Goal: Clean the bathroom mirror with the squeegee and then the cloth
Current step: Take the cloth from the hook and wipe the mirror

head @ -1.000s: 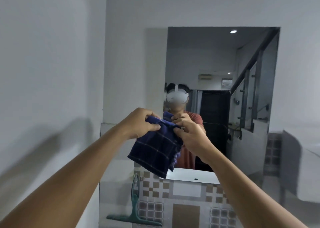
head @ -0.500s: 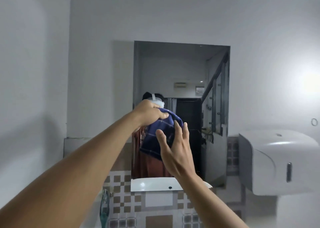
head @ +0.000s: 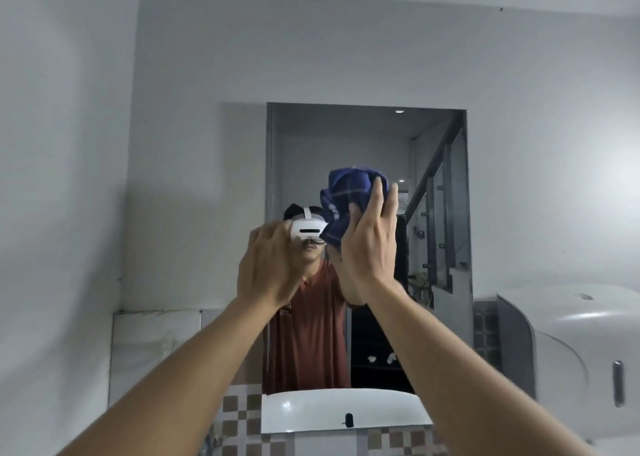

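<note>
The mirror hangs on the white wall straight ahead. My right hand is raised to it with flat, spread fingers and presses a bunched dark blue checked cloth against the glass at mid height. My left hand hovers just left of it, near the mirror's left edge. Its fingers are loosely curled and hold nothing, and it is apart from the cloth. The squeegee does not show in this view.
A white wall dispenser juts out at the right, close to my right forearm. Brown and white checked tiles run below the mirror. A white side wall stands close on the left.
The cloth passed from my left hand to my right, which rose and pressed it on the glass. My left hand let go and dropped slightly. The view tilted upward.
</note>
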Tool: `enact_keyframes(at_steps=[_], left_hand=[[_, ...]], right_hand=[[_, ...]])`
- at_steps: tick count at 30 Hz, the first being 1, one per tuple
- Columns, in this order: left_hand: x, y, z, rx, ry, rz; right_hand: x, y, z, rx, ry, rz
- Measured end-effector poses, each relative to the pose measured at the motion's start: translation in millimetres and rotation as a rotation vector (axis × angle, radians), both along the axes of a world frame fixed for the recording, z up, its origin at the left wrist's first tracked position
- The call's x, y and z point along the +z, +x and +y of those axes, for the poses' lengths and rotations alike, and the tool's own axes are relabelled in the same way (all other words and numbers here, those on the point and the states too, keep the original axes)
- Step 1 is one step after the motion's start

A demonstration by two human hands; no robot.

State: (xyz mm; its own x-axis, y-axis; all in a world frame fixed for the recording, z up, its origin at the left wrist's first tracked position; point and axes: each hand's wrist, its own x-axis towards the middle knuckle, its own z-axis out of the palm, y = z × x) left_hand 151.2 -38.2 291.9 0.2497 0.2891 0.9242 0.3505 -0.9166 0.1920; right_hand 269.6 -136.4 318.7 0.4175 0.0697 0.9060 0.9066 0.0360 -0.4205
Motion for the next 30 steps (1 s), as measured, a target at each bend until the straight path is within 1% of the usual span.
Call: enact_keyframes(at_steps=[3, 7, 10, 13, 16, 19, 24, 30], left_hand=[[-21, 12, 25, 0.135, 0.179, 0.171], [-33, 31, 38, 0.227, 0.253, 0.281], [-37, 37, 42, 0.254, 0.277, 0.26], [-39, 39, 47, 0.249, 0.28, 0.26], [-40, 40, 48, 0.242, 0.278, 0.266], [-42, 42, 51, 0.248, 0.285, 0.273], [-45, 44, 55, 0.265, 0.314, 0.269], [-47, 46, 53, 0.298, 0.3, 0.293]], right_hand=[[41, 13, 20, -0.117, -0.057, -0.15], [87, 16, 48, -0.18, -0.147, -0.268], [108, 15, 67, -0.185, -0.207, -0.34], [122, 11, 79, -0.214, -0.2, -0.383], [128, 9, 85, -0.286, -0.211, -0.543], [133, 9, 89, -0.306, -0.271, -0.69], [139, 14, 87, -0.367, -0.367, -0.736], [146, 18, 86, -0.365, -0.376, -0.705]])
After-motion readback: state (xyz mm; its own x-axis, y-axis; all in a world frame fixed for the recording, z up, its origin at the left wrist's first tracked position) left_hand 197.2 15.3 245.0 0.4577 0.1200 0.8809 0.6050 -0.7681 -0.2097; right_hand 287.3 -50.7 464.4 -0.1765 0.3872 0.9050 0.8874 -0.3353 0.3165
